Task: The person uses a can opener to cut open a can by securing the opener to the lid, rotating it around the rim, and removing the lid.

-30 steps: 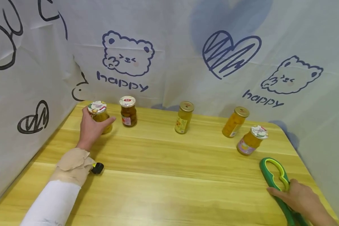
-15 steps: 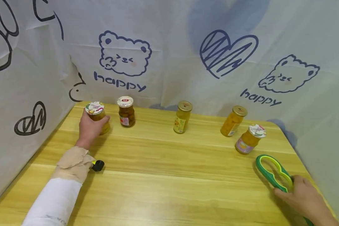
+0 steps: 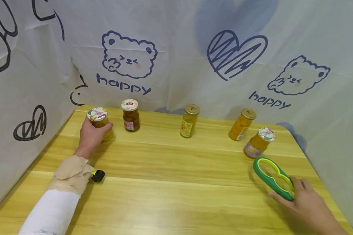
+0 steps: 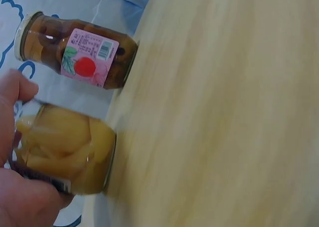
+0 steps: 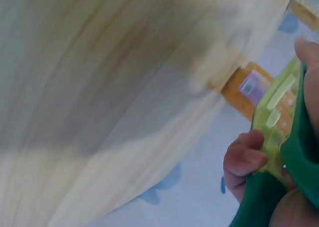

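At the far left of the table, my left hand [image 3: 91, 134] grips a glass jar of yellow fruit pieces [image 4: 65, 147] with a patterned white lid. The jar's base is right at the tabletop in the left wrist view. Just right of it stands a jar of dark fruit [image 3: 131, 120], its pink label [image 4: 89, 57] showing a red fruit. My right hand [image 3: 307, 202] holds a green jar opener [image 3: 263, 176] by its handles, over the right side of the table. The opener's ribbed yellow-green inner edge [image 5: 274, 107] shows in the right wrist view.
A slim jar with a gold lid [image 3: 189, 121] stands at the back middle. Another gold-lidded jar of orange fruit [image 3: 240, 126] and a squat jar with a purple label [image 3: 254, 148] stand at the back right. White cloth [image 3: 182, 39] with drawings borders the wooden table [image 3: 164, 195].
My right hand has lifted the jar opener off the table and moved it left, toward the purple-labelled jar. My left hand keeps its grip on the yellow fruit jar, which has shifted slightly.
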`<action>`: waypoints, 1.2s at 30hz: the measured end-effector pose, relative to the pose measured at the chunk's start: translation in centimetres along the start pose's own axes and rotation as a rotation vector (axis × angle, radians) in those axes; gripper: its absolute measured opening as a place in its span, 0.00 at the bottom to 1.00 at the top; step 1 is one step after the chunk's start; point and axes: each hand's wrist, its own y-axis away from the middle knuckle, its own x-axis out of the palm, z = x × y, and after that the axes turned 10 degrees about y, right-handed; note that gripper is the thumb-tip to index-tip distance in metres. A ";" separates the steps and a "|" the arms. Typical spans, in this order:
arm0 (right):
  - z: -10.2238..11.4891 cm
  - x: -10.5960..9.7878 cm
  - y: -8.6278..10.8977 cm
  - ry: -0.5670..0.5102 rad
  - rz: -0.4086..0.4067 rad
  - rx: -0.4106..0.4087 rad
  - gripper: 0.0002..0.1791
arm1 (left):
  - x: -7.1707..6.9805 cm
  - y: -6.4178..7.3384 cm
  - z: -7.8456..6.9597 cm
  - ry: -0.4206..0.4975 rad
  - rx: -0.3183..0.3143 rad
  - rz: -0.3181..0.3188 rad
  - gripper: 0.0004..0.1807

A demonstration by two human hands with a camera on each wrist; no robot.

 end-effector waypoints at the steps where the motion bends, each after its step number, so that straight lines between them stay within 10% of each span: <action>1: 0.4 -0.1 0.0 0.006 0.002 0.009 0.55 | -0.1 0.0 0.0 -0.004 0.005 0.012 0.47; 36: 11.3 -4.2 -3.0 -0.007 -0.160 -0.191 0.55 | -1.8 3.4 0.5 -0.008 0.027 0.301 0.43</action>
